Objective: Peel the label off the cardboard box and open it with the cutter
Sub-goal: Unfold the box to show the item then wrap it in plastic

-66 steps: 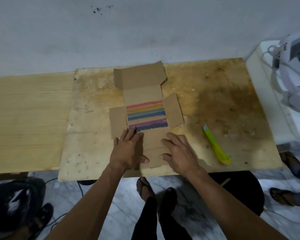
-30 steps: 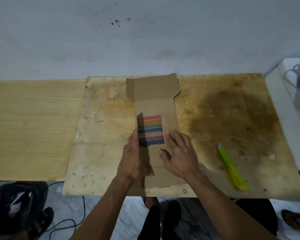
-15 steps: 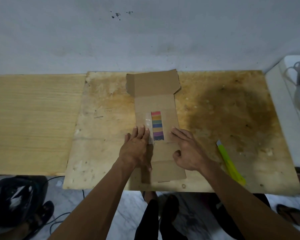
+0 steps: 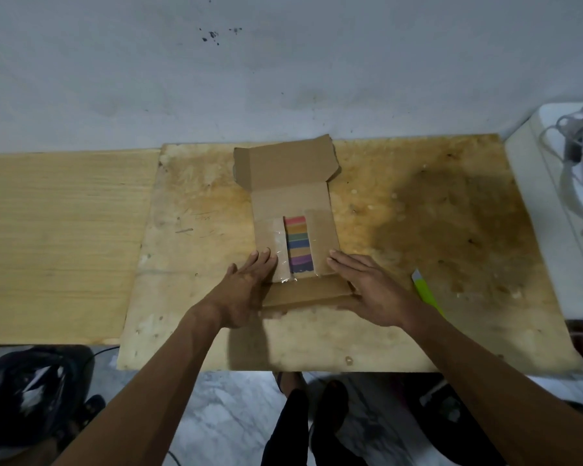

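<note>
Hands flat on cardboard box point(image 4: 292, 203), left grip point(image 4: 246, 290) and right grip point(image 4: 372, 290) wide (cutter point(image 4: 428, 294) half hidden).

One cardboard box point(image 4: 292, 196) (flaps open), one cutter point(image 4: 428, 290), two hands, one stained board point(image 4: 418, 230).

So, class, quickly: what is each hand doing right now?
Left hand: open, fingers flat on the brown cardboard box's left flap.
Right hand: open, resting on its right flap.

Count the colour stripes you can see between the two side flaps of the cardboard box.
6, stacked from far to near in the gap: pink, orange, green, blue, tan, purple. The side flaps may hide more.
</note>
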`<action>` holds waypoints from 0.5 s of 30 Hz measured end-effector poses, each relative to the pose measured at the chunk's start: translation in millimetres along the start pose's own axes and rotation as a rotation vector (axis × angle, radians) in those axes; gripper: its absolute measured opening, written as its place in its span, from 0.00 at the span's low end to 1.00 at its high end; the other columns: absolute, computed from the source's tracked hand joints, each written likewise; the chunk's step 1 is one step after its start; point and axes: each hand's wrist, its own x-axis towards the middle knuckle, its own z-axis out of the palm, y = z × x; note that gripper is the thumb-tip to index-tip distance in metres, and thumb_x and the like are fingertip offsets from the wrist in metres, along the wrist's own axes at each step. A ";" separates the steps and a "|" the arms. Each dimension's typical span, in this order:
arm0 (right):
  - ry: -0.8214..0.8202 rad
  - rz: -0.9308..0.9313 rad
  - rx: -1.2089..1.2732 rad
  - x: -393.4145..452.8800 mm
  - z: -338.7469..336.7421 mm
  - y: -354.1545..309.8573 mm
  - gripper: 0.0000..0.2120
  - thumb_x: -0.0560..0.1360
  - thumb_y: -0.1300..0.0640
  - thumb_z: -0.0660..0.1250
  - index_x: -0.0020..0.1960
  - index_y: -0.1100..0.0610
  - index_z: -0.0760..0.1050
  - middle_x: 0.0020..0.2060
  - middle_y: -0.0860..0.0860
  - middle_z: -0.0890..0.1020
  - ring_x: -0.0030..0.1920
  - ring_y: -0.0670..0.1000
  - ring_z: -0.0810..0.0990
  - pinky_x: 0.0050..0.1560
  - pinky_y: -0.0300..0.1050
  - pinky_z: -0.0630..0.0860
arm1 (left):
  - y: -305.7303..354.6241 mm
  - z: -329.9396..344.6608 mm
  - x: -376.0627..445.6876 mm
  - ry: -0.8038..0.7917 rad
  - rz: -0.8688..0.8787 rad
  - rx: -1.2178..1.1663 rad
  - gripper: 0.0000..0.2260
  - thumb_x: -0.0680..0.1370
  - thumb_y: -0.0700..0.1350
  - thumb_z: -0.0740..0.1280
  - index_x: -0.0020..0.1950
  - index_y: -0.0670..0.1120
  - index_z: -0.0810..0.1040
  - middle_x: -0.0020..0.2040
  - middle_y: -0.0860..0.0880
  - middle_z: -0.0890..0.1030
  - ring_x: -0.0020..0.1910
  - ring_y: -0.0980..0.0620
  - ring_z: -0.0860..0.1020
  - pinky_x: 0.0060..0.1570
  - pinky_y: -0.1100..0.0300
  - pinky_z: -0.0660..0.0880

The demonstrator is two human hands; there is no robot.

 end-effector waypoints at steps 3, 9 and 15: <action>0.192 0.093 0.243 7.0 -1.4 -4.2 0.20 0.76 0.42 0.66 0.61 0.53 0.79 0.60 0.48 0.80 0.61 0.49 0.72 0.60 0.51 0.74 | 1.7 -7.8 -3.5 0.088 -0.010 -0.415 0.29 0.76 0.53 0.72 0.75 0.53 0.65 0.67 0.67 0.75 0.69 0.64 0.71 0.67 0.64 0.69; 0.287 0.154 0.301 11.9 -6.3 -18.5 0.12 0.76 0.46 0.68 0.53 0.52 0.81 0.40 0.41 0.74 0.46 0.47 0.74 0.41 0.39 0.71 | 8.7 -7.0 -3.7 0.371 -0.027 -0.369 0.22 0.77 0.52 0.71 0.70 0.51 0.74 0.57 0.55 0.82 0.50 0.62 0.75 0.41 0.82 0.66; 0.244 0.203 0.291 19.4 -5.0 -11.1 0.14 0.73 0.33 0.63 0.36 0.41 0.77 0.38 0.41 0.77 0.47 0.49 0.76 0.42 0.48 0.75 | 11.3 -1.5 1.1 0.450 0.024 -0.376 0.18 0.76 0.50 0.72 0.64 0.44 0.80 0.60 0.48 0.82 0.57 0.54 0.78 0.47 0.84 0.64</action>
